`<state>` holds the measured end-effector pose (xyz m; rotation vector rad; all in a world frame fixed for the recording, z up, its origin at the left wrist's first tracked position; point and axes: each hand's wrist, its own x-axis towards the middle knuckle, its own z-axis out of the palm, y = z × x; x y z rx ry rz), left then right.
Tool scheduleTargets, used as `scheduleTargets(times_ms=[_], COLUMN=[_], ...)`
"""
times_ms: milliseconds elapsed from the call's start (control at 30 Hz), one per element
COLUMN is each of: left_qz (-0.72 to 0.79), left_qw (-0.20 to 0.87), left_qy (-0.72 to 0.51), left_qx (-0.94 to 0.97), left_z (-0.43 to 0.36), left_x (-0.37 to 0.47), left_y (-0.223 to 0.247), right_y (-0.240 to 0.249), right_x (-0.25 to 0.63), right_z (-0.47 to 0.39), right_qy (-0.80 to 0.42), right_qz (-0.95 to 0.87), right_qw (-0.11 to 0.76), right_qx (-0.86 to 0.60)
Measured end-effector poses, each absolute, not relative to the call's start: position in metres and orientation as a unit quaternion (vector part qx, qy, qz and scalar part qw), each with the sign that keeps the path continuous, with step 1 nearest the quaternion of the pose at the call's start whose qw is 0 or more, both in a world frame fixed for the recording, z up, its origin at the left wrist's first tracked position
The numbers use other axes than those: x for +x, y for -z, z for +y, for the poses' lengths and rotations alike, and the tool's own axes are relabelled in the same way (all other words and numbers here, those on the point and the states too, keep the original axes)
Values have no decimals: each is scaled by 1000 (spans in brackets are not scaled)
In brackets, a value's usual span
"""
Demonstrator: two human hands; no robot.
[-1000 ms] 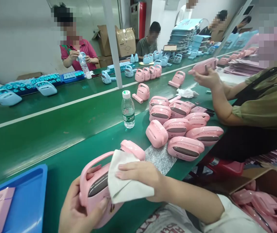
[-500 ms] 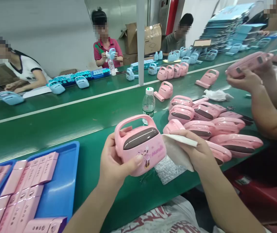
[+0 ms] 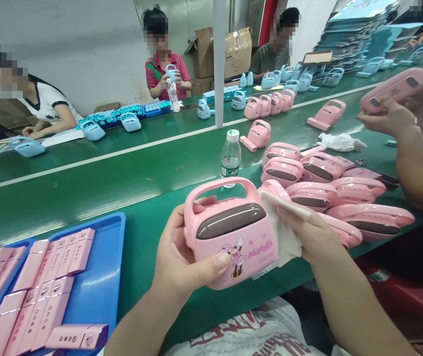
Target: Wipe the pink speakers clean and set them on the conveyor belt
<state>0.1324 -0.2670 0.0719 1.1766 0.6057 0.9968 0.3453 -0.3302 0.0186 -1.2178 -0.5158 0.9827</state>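
Observation:
A pink handled case (image 3: 211,252) with a dark glossy window and a cartoon mouse print is held up over the green bench. My left hand (image 3: 182,257) grips its left side, thumb across the front and fingers behind. In my right hand (image 3: 308,227) is a white cloth (image 3: 281,232), pinched between thumb and fingers at the case's right edge; whether it presses on the case I cannot tell. Behind the case stands a clear bottle (image 3: 231,160) with a green label. Several more pink cases (image 3: 310,195) lie grouped just beyond my right hand.
Blue trays (image 3: 117,257) of pink bar-shaped parts (image 3: 58,291) sit at the left. At the right, a co-worker's hands (image 3: 389,113) hold another pink case (image 3: 395,91). Across the green line (image 3: 152,170), other people handle light blue cases. A white post (image 3: 219,64) rises mid-view.
The pink case has come closer to me and faces the camera more squarely. My right hand has brought the white cloth against or beside its right edge.

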Motion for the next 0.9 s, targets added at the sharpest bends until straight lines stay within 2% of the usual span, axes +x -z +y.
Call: scheduleTargets(times_ms=[133,267,333,467,500,600,700,800,900], left_qz=[291,278,273,312,328,389,451,459,444], left_qw=[661,663,659,569,521,343,240,214,182], left_qy=[-432,-445,-456,-512,-535,-586,-558,-521,-514], left_qx=[540,534,532,563,578,622,654,688,711], left_z=[-267,-268,-265,-241,-231,-197,-170,-160,-165], left_x=[130,129,129,128,127,124,115,103,96], left_y=[-73,-72,-69,-50,-41,-3,42,77,97], right_y=[-23,-30,-37,-61,-67,-79,-75,-59,-47], right_x=[347,353,360,379,383,389,385,382,385], right_z=[-321,-309,-295,-241,-223,-174,-141,-126,-121], right_qy=[-461,-459,-389,-123,-92,77,87,82,82], right_qz=[-112,-83,-113,-279,-310,-463,-556,-605,-611], right_qw=[714,729,762,809,794,602,481,418,423], right_qx=[-514,-500,-505,-503,-515,-646,-672,-673,-664])
